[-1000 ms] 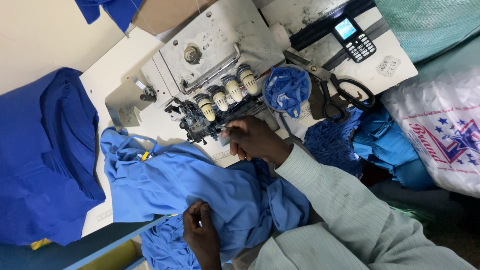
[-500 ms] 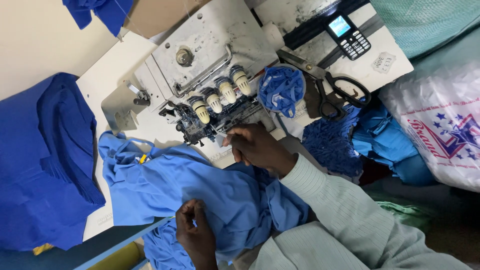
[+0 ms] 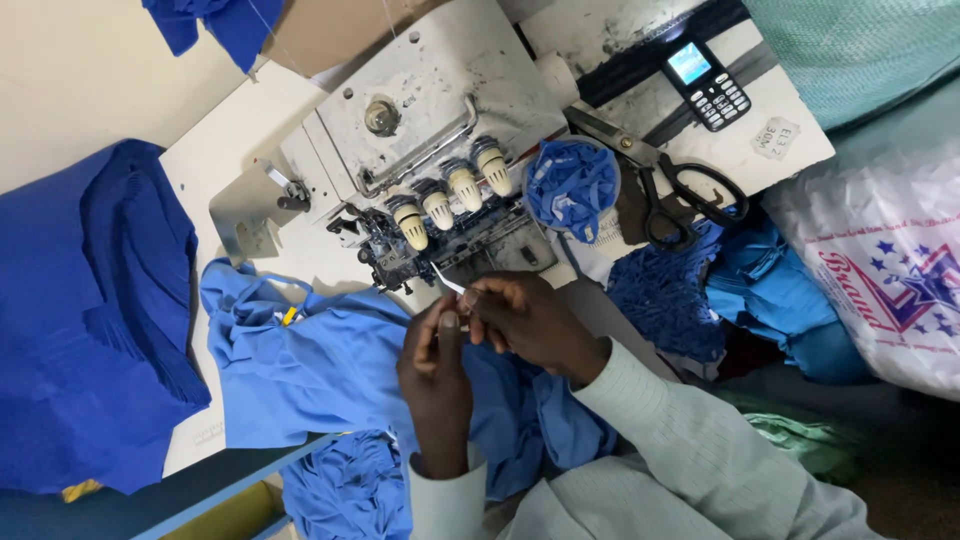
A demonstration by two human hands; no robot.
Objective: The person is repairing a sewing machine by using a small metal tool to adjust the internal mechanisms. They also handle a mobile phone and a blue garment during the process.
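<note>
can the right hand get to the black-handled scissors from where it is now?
Probably yes. The right hand is pinching a small pointed tool together with the left hand by the sewing machine. The scissors lie uncovered on the tabletop beyond the bowl of blue scraps, with nothing lying across them; the hand would have to free itself first.

I see a small black phone point(image 3: 708, 84) with a lit bluish screen point(image 3: 690, 62) at the top right. Just below it, a small white paper tag point(image 3: 775, 138) lies on the table. A white printed plastic bag point(image 3: 890, 270) with red and blue stars fills the right edge.
</note>
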